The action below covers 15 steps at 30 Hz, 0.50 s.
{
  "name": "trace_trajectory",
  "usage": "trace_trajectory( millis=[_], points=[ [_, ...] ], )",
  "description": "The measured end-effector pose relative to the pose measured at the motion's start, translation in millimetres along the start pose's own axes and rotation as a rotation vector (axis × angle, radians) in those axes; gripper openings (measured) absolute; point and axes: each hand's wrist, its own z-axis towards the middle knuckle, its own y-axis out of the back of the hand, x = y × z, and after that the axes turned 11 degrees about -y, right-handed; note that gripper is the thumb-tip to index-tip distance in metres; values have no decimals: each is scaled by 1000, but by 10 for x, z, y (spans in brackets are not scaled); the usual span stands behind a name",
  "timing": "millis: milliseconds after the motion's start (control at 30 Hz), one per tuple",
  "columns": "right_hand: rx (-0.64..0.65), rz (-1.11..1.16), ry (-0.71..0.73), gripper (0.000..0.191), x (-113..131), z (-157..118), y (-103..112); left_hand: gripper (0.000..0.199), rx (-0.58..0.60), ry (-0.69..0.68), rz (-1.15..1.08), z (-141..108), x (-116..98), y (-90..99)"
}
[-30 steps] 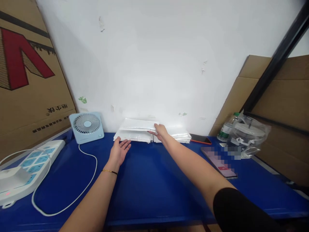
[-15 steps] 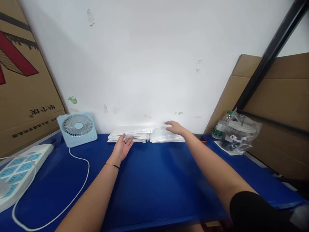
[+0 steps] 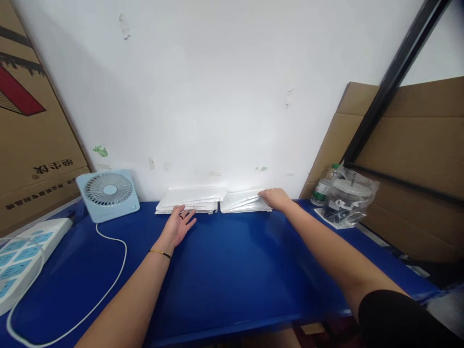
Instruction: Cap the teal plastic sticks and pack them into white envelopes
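Note:
Two stacks of flat white packets, which look like bubble mailers, lie side by side on the blue table (image 3: 224,270) against the wall. My left hand (image 3: 177,227) is at the front of the left stack (image 3: 194,195), palm turned up and fingers spread, holding nothing. At the right end of the right stack (image 3: 241,200), my right hand (image 3: 277,198) has its thumb and fingers closed on the edge of the top bubble mailer. That mailer is slightly raised from those below. The far fingers of my right hand are hidden.
On the left stand a light blue fan (image 3: 108,193) with a white cable and a white power strip (image 3: 32,258). A bottle (image 3: 320,189) and a plastic-wrapped cup (image 3: 346,200) stand at the right. Cardboard (image 3: 416,159) leans on both sides.
My right hand has come down onto the right stack and closed on its top mailer. My left hand has moved slightly down and away from the left stack. The view has shifted a little.

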Motion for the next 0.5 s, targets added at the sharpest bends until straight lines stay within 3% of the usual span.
trace_trajectory(
  millis=[133,233,300,333,400,467,500],
  points=[
    [-72,37,39,31,-33,-461,5,27,-28,-42,81,25,30,1],
    [-43,181,145,29,59,-897,-83,39,-170,-100,368,6,46,-6],
    [-38,318,205,27,120,-1097,-140,55,-151,-168,626,-57,56,-29],
    [-48,403,220,28,134,-1148,-163,62,-38,-213,762,-102,64,-49],
    [-113,619,169,30,117,-1151,-208,75,364,-320,1045,-199,95,-108],
    [-225,878,11,30,49,-1065,-275,94,753,-395,1281,-275,142,-184],
    [-281,1005,-84,30,7,-1011,-323,102,873,-405,1376,-294,167,-224]
  ],
)
